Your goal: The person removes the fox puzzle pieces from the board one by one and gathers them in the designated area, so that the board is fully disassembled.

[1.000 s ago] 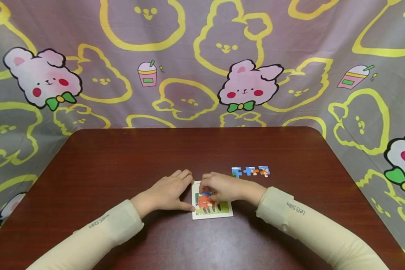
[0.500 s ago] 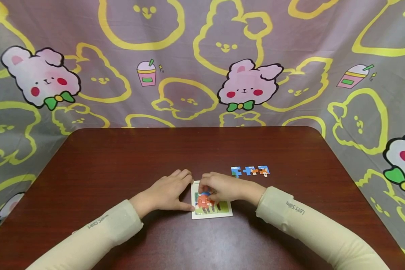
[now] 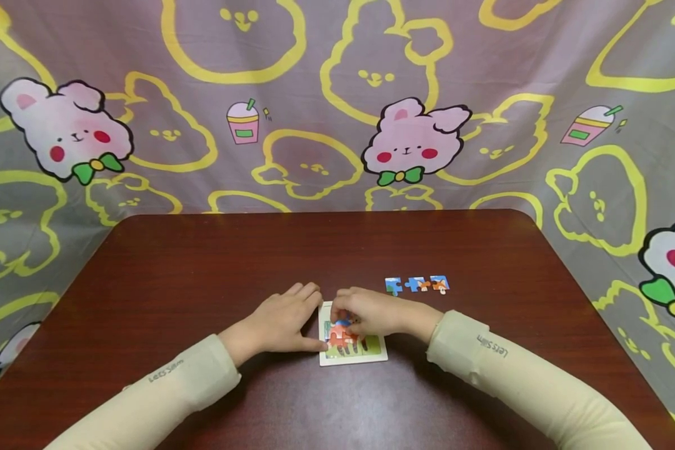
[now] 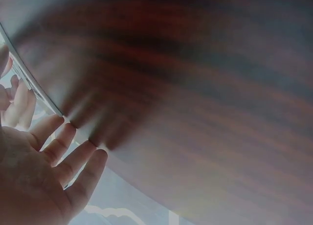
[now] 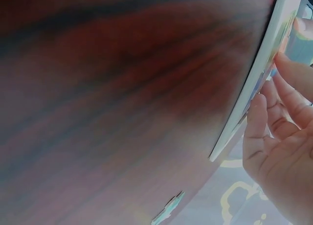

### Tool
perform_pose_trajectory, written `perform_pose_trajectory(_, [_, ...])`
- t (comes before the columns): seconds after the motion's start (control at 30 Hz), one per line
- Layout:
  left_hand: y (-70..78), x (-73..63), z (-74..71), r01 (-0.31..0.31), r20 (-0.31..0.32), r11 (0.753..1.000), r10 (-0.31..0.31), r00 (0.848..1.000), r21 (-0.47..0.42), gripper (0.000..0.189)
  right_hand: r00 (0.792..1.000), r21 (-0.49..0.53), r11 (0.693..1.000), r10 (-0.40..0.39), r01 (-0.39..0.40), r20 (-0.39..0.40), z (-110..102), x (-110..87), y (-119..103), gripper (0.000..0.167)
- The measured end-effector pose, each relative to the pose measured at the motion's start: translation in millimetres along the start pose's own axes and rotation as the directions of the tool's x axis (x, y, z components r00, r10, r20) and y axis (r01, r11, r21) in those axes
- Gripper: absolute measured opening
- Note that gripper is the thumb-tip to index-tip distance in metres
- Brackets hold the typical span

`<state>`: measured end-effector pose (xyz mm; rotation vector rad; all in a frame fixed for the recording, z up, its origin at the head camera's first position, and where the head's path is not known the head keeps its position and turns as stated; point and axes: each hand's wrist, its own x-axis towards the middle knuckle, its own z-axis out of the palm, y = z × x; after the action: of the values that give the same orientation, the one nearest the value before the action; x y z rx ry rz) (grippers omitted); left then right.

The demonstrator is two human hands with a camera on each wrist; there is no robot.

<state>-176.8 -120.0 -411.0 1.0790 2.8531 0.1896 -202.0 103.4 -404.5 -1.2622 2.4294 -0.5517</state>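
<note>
A small white-framed jigsaw puzzle (image 3: 382, 357) with an orange animal picture lies on the table. My left hand (image 3: 281, 322) rests along its left side, fingers stretched toward the far corner and thumb on the frame's near left part. In the left wrist view the fingertips (image 4: 100, 155) are spread on the table beside the frame edge. My right hand (image 3: 368, 312) is over the picture, its thumb and fingers curled round a puzzle piece (image 3: 342, 324) in the upper part. The right wrist view shows those fingertips right at the puzzle's surface. The palm hides the picture's upper right.
Beyond the right hand three loose puzzle pieces (image 3: 417, 285) lie in a row, blue with some orange. The dark red wooden table (image 3: 230, 250) ends at a patterned curtain (image 3: 315, 94) at the back and sides.
The left thumb has shifted slightly to the right onto the frame. The right hand stays over the same spot of the puzzle, almost still.
</note>
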Motion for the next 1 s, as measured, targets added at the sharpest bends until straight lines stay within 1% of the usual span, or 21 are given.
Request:
perform_pose_trajectory(0.37, [0.5, 0.6, -1.3, 0.007, 0.012, 1.000, -0.007, 1.000, -0.006, 0.071, 1.000, 0.026, 1.000, 0.007, -0.007, -0.004, 1.2, 0.1, 2.3, 0.022])
perform_pose_trajectory(0.5, [0.6, 0.7, -0.7, 0.019, 0.025, 1.000, -0.018, 1.000, -0.011, 0.072, 1.000, 0.092, 0.996, -0.009, 0.009, 0.001, 0.8, 0.5, 2.6, 0.022])
perform_pose_trajectory(0.57, [0.7, 0.8, -0.3, 0.023, 0.028, 1.000, -0.023, 0.999, -0.011, 0.072, 1.000, 0.163, 0.987, -0.013, 0.010, 0.014, 0.8, 0.1, 2.6, 0.021])
perform_pose_trajectory(0.67, [0.5, 0.7, 0.4, 0.026, 0.029, 1.000, -0.026, 0.999, -0.009, 0.072, 0.999, 0.268, 0.963, -0.007, -0.003, 0.037, 0.8, -0.5, 2.4, 0.019])
perform_pose_trajectory(0.73, [0.5, 0.5, 0.6, 0.027, 0.028, 1.000, -0.026, 0.999, -0.011, 0.072, 0.999, 0.319, 0.947, 0.000, -0.016, 0.051, 0.8, -1.0, 2.2, 0.018])
perform_pose_trajectory(0.87, [0.0, 0.7, 1.4, 0.026, 0.022, 1.000, -0.026, 0.999, -0.015, 0.072, 0.998, 0.385, 0.922, 0.013, -0.036, 0.062, -0.2, -1.8, 1.8, 0.017])
perform_pose_trajectory(1.0, [-1.1, 0.9, 1.9, 0.022, 0.012, 1.000, -0.022, 1.000, -0.009, 0.071, 0.998, 0.429, 0.902, 0.017, -0.043, 0.064, 0.5, -1.3, 3.7, 0.016])
